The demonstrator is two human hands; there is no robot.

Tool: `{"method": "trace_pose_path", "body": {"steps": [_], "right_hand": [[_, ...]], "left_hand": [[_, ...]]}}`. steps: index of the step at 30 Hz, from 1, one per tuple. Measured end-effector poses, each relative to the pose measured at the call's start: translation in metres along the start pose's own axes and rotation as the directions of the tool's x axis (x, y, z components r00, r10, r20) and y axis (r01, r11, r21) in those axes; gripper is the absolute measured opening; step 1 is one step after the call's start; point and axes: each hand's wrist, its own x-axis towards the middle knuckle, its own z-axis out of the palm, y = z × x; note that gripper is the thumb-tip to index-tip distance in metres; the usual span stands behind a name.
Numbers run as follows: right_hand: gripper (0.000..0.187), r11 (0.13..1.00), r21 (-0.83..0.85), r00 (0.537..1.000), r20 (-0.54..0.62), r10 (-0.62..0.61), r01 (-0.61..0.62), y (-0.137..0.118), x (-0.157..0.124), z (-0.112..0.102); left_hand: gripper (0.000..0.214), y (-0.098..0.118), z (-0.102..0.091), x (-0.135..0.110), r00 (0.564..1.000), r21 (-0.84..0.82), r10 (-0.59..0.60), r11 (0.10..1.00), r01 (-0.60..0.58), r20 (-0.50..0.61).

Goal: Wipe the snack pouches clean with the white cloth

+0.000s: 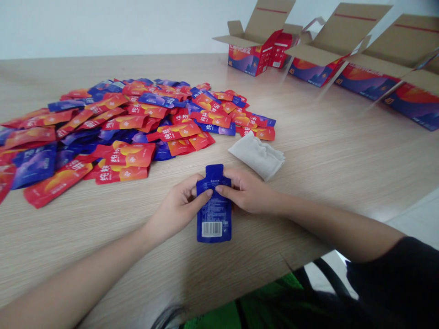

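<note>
A dark blue pouch (214,212) with a narrow neck at its top is held upright above the front of the table. Its back faces me, showing small white print and a barcode near the bottom. My left hand (185,201) pinches the left edge, thumb on the printed face and fingers behind. From the other side my right hand (248,189) grips the upper right edge in the same way, so the two thumbs nearly meet. Beyond my hands a large pile of red-orange and blue pouches (137,121) covers the left half of the table.
A folded whitish cloth (257,155) lies just past my right hand. Several printed cardboard boxes (243,59) with raised flaps stand along the back right. The wood-grain table (318,151) ends at a front edge near my body. A pale wall (103,27) rises behind.
</note>
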Motion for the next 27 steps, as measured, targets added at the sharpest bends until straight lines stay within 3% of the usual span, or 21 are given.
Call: {"method": "trace_pose_path", "body": {"steps": [3,7,13,18,21,24,27], "right_hand": [[0.009,0.997,-0.035,0.994,-0.087,-0.066,0.063,-0.0009,-0.0017,-0.0024],[0.020,0.999,0.035,0.989,-0.144,0.029,-0.024,0.0011,-0.0019,-0.0031],[0.018,0.954,0.262,0.989,0.012,0.147,-0.145,0.0011,0.0039,0.0007],[0.019,0.983,0.183,0.995,-0.094,0.015,0.002,-0.0008,0.0026,-0.0012],[0.020,0.989,0.126,0.984,-0.168,-0.053,0.075,-0.0035,0.0000,-0.0020],[0.022,0.985,0.162,0.983,-0.185,-0.021,0.052,-0.0050,-0.0003,-0.0024],[0.027,0.960,0.279,0.988,-0.141,0.058,-0.016,-0.0033,0.0017,-0.0037]], "left_hand": [[0.023,0.0027,-0.0055,0.0032,0.997,-0.048,-0.028,0.998,0.031,0.066],[0.022,0.0050,-0.0111,0.0026,0.972,-0.079,-0.075,0.992,0.095,0.224],[0.021,0.0020,-0.0063,-0.0004,0.983,-0.112,-0.071,0.990,0.091,0.169],[0.023,0.0060,-0.0085,0.0029,0.979,-0.003,-0.043,0.999,0.045,0.198],[0.022,0.0087,-0.0107,0.0010,0.959,-0.048,-0.056,0.996,0.072,0.276],[0.020,0.0071,-0.0083,-0.0025,0.944,-0.107,-0.080,0.987,0.120,0.319],[0.016,0.0026,-0.0034,-0.0038,0.963,-0.129,-0.105,0.982,0.141,0.247]]}}
